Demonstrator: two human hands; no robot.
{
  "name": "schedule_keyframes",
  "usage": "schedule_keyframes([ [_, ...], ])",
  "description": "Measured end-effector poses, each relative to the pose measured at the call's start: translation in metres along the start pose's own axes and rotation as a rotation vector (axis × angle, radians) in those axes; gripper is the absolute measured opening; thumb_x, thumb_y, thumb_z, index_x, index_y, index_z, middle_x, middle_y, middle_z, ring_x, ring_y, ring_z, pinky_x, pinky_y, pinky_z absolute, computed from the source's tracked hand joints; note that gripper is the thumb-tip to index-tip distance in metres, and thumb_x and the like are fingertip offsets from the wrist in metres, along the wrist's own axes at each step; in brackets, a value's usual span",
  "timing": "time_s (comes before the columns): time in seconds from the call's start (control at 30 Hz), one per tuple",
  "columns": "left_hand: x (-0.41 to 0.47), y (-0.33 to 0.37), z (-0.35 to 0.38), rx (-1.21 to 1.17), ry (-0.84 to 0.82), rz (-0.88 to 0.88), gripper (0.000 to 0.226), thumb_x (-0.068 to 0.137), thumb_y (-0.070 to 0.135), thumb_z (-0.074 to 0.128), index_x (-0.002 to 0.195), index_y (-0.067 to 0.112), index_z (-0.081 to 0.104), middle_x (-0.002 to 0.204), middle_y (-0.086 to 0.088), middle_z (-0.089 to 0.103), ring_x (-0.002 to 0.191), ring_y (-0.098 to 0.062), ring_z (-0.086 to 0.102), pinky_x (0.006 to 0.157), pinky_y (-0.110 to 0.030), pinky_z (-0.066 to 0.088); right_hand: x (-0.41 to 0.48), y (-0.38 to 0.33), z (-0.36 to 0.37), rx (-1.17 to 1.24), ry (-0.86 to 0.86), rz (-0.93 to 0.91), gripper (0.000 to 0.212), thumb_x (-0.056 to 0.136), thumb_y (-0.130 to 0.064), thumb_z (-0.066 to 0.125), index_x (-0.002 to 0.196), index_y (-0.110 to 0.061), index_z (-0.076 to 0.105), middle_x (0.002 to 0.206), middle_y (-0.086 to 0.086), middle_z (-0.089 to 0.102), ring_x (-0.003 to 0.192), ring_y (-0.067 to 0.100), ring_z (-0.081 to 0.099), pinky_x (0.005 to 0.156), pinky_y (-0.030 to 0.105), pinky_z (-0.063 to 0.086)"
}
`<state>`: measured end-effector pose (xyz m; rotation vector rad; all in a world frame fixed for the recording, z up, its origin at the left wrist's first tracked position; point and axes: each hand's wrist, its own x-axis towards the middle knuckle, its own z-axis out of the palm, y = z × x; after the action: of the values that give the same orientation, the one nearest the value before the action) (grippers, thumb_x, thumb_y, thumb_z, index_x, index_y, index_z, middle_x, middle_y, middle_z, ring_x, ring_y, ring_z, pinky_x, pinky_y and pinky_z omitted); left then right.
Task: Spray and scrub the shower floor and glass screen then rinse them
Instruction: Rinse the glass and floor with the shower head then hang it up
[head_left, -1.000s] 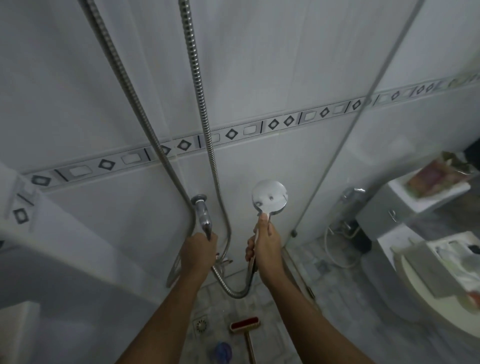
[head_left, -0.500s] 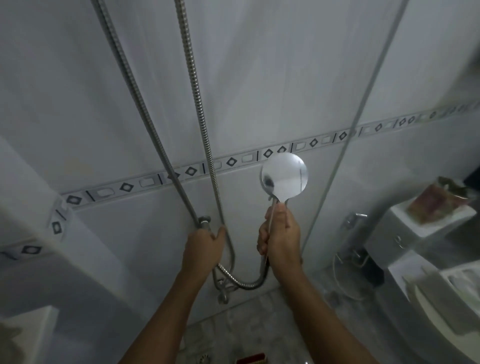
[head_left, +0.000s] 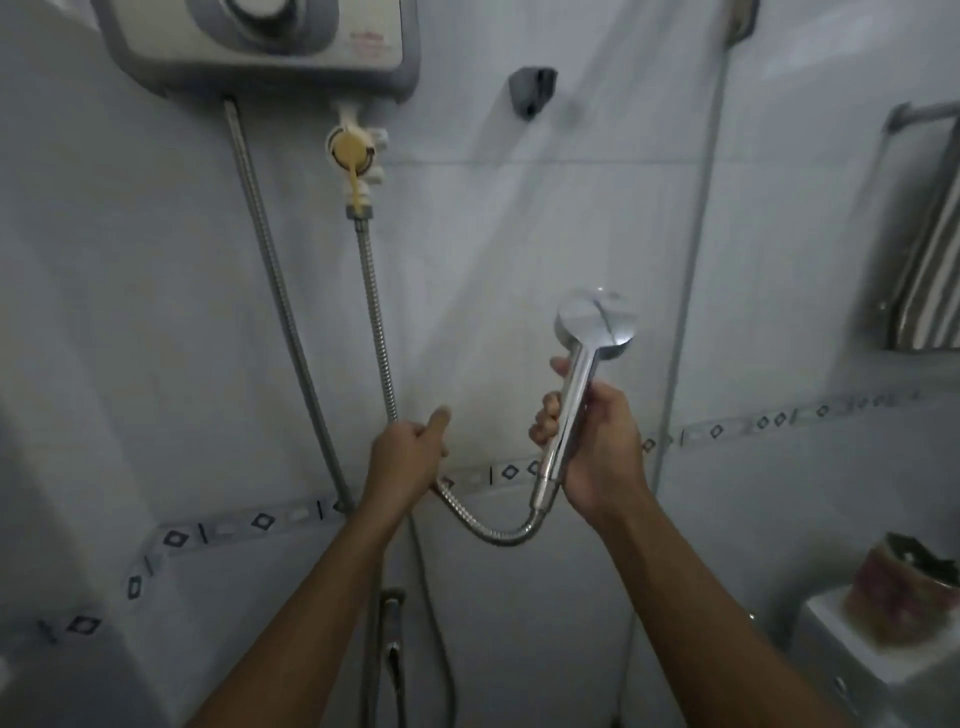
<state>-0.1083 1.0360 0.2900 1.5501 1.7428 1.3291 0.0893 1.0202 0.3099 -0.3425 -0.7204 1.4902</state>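
Note:
My right hand (head_left: 597, 447) grips the handle of a chrome shower head (head_left: 592, 322), held upright with its round face turned away toward the wall. My left hand (head_left: 410, 452) holds the metal shower hose (head_left: 374, 312) where it bends; the hose loops under to the handle's base and runs up to a valve (head_left: 353, 156) below the water heater (head_left: 260, 47). The glass screen's edge (head_left: 685, 291) rises just right of the shower head. The shower floor is out of view.
A grey wall bracket (head_left: 531, 91) sits above the shower head. A second hose (head_left: 280, 291) drops from the heater to a tap (head_left: 393, 618) low down. A towel rail (head_left: 924, 234) is at right, a toilet tank (head_left: 883, 654) with a packet on it at lower right.
My view tilted upward, revealing the heater and bracket and losing the floor. My right hand raised the shower head; my left hand let go of the tap lever and took the hose.

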Motion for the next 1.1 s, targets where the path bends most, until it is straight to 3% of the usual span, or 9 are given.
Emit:
schedule_keyframes([
  [0.13,0.032,0.095,-0.012,-0.303,0.0,0.054,0.068,0.093,0.072,0.05,0.067,0.011,0.067,0.045,0.007,0.044,0.037,-0.013,0.039,0.042,-0.02,0.03,0.038,-0.099,0.067,0.091,-0.228,-0.146,0.025,0.101,-0.024,0.044,0.122,-0.016,0.055,0.079,0.004,0.053,0.069,0.017,0.052,0.064,0.031,0.044],
  [0.27,0.043,0.167,-0.007,-0.453,-0.048,0.227,0.074,0.097,0.074,0.027,0.074,0.014,0.064,0.05,0.005,0.04,0.04,-0.009,0.034,0.043,-0.021,0.026,0.067,-0.177,0.132,-0.021,-0.318,-0.35,0.018,0.102,-0.022,0.054,0.118,-0.012,0.055,0.09,0.005,0.062,0.084,0.018,0.061,0.076,0.038,0.053],
  [0.37,0.047,0.198,0.004,-0.518,-0.054,0.313,0.079,0.097,0.074,0.015,0.077,0.014,0.063,0.052,0.004,0.035,0.041,-0.008,0.029,0.043,-0.021,0.023,0.082,-0.223,0.177,-0.134,-0.315,-0.49,0.029,0.103,-0.019,0.054,0.129,-0.009,0.055,0.103,0.009,0.065,0.094,0.022,0.067,0.081,0.036,0.056],
  [0.5,0.049,0.219,0.029,-0.615,-0.007,0.462,0.052,0.102,0.059,0.03,0.075,0.019,0.05,0.058,0.005,0.038,0.044,-0.006,0.032,0.042,-0.021,0.027,0.092,-0.262,0.22,-0.273,-0.317,-0.672,0.042,0.098,-0.015,0.063,0.138,-0.016,0.049,0.108,0.01,0.068,0.099,0.028,0.072,0.087,0.045,0.059],
  [0.63,0.063,0.231,0.055,-0.554,0.088,0.533,0.037,0.11,0.036,0.038,0.078,0.019,0.048,0.067,0.001,0.043,0.055,-0.009,0.037,0.053,-0.024,0.034,0.106,-0.27,0.243,-0.513,-0.314,-0.743,0.043,0.091,-0.015,0.073,0.129,-0.02,0.054,0.102,0.009,0.073,0.095,0.025,0.074,0.09,0.048,0.059],
  [0.77,0.076,0.251,0.063,-0.43,0.119,0.473,0.045,0.109,0.041,0.035,0.07,0.019,0.043,0.062,0.004,0.043,0.053,-0.009,0.038,0.053,-0.023,0.035,0.125,-0.266,0.258,-0.732,-0.284,-0.821,0.04,0.087,-0.019,0.078,0.12,-0.021,0.056,0.096,0.007,0.074,0.09,0.02,0.074,0.088,0.04,0.059],
  [1.1,0.103,0.258,0.062,-0.241,0.151,0.337,0.055,0.109,0.049,0.025,0.064,0.02,0.038,0.058,0.004,0.041,0.049,-0.01,0.038,0.045,-0.023,0.032,0.168,-0.251,0.259,-0.884,-0.247,-0.869,0.042,0.078,-0.023,0.085,0.11,-0.019,0.059,0.098,0.001,0.069,0.087,0.017,0.068,0.081,0.037,0.059],
])
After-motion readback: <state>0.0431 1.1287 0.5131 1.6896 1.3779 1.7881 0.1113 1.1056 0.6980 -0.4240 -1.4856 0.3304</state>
